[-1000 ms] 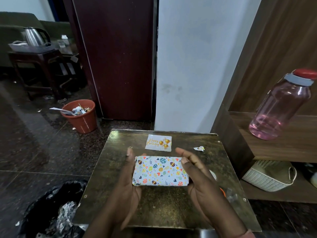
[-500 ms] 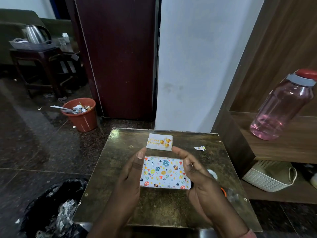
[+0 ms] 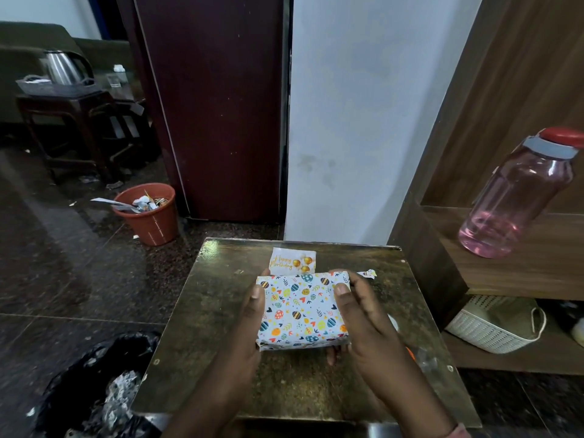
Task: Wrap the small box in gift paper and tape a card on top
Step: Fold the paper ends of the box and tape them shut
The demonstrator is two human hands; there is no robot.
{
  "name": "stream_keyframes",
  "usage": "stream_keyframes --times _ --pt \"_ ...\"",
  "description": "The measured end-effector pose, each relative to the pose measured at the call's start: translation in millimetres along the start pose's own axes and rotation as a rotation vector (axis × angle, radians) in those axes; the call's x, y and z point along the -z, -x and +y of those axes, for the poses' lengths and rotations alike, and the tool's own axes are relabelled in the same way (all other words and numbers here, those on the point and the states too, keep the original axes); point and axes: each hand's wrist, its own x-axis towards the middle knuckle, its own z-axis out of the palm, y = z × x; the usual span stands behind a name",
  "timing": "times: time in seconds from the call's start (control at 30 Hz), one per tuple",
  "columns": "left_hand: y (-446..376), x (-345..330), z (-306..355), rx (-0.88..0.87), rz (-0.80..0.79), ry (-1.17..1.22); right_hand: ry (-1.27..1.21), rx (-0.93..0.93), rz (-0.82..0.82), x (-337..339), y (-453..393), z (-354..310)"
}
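The small box [image 3: 301, 308], wrapped in white paper with coloured egg and heart prints, is held above the small dark table [image 3: 202, 311], its broad face turned up toward me. My left hand [image 3: 249, 324] grips its left side with the thumb on top. My right hand [image 3: 363, 314] grips the right side, thumb on top and fingers curled underneath. A white "Happy Birthday" card [image 3: 292, 261] with gold balloons lies flat on the table just beyond the box.
A paper scrap [image 3: 366, 274] lies at the table's right rear. A pink bottle [image 3: 518, 197] stands on the wooden shelf to the right, a white basket [image 3: 493, 327] below it. An orange bin [image 3: 148, 213] and a black bin bag [image 3: 94, 390] sit on the floor left.
Both hands have tilted and raised the wrapped box so its broad top face shows more fully; the thumbs now sit on top. The card has not moved.
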Motion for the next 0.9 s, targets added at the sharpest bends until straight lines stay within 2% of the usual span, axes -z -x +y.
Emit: stream_keyframes --times 0.2,0.33,0.47,0.7,0.77,0.9 --pt "-1 -4 4 -0.020 0.088 -0.027 0.167 -0.020 0.073 -2 5 1" --pt "4 -4 4 -0.024 0.105 -0.091 0.222 -0.015 0.037 1 7 -1" --pt "7 -3 5 -0.041 0.096 -0.156 0.189 -0.003 0.001 3 4 3" --pt "10 -3 14 -0.133 -0.014 -0.133 0.091 -0.102 -0.116 11 -1 11" --pt "8 -2 13 -0.123 -0.019 -0.147 0.103 -0.115 -0.118 13 -1 13" --pt "-3 5 3 0.008 0.100 -0.201 0.142 -0.166 -0.087 13 -3 15"
